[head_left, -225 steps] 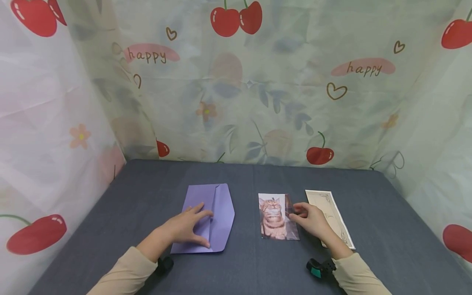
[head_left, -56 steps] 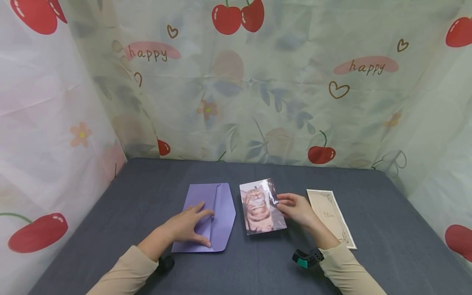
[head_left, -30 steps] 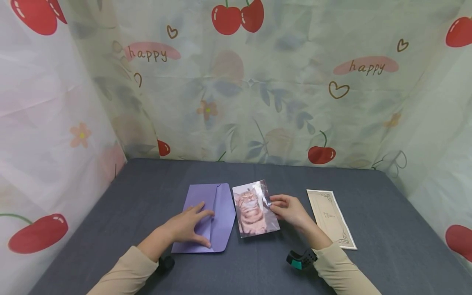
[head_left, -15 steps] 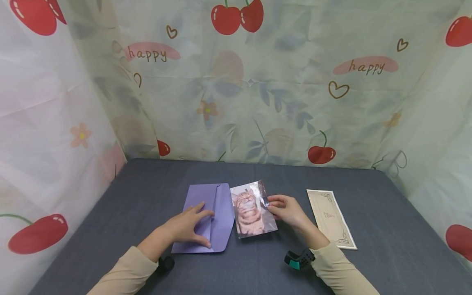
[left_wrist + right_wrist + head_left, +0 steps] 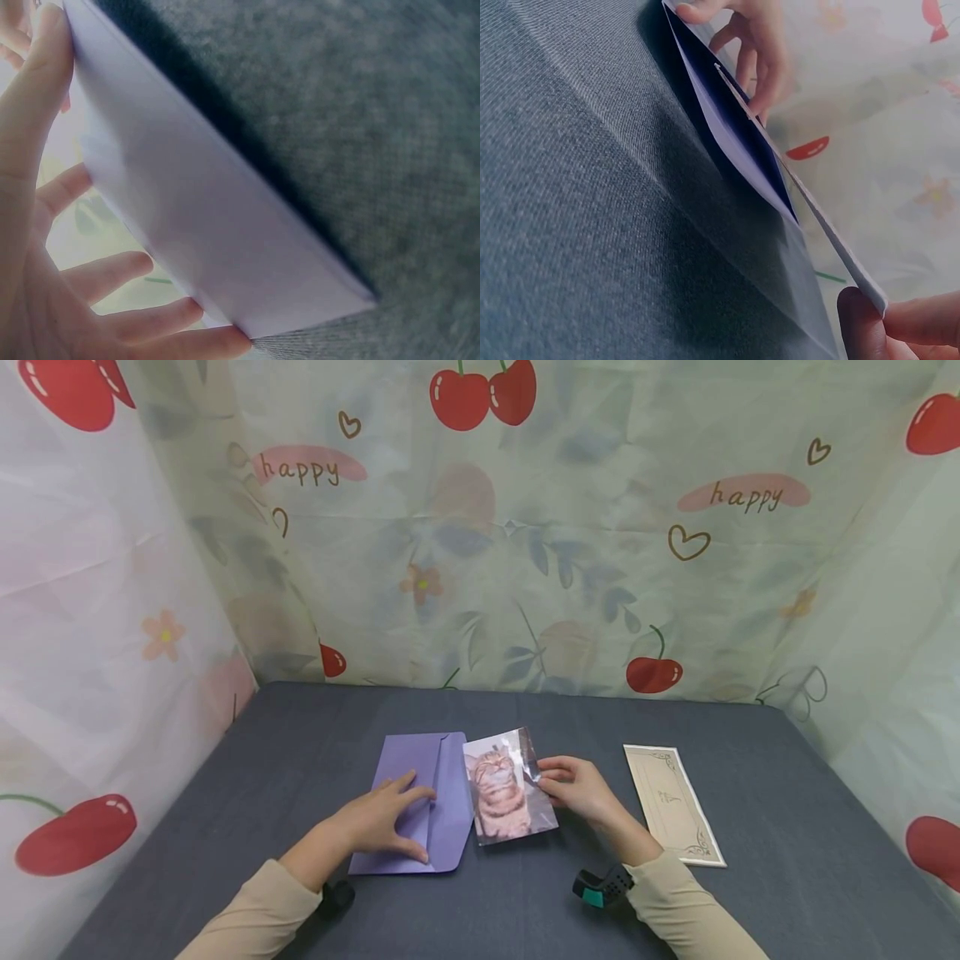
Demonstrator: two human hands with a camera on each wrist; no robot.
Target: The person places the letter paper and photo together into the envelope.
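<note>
A purple envelope [image 5: 454, 827] lies left of centre with its flap to the right. My left hand [image 5: 371, 820] rests on it, fingers spread; in the left wrist view the fingertips touch the envelope [image 5: 180, 202]. My right hand [image 5: 579, 787] pinches the right edge of a glossy cat photo [image 5: 498, 806], which has a clear strip along that side. The photo's left edge overlaps the envelope's flap. Seen edge-on in the right wrist view, the photo [image 5: 821, 221] is raised over the flap, pinched at its near end between thumb and finger.
A cream card with ornate corners [image 5: 667, 806] lies on the right, beyond my right wrist. The dark grey cloth [image 5: 517, 910] covers the table. Cherry-patterned curtains [image 5: 480, 568] stand behind and at both sides.
My right hand has picked the cat photo up from the table and carried it left, tilting it, until it overlaps the envelope's flap. My left hand has stayed on the envelope.
</note>
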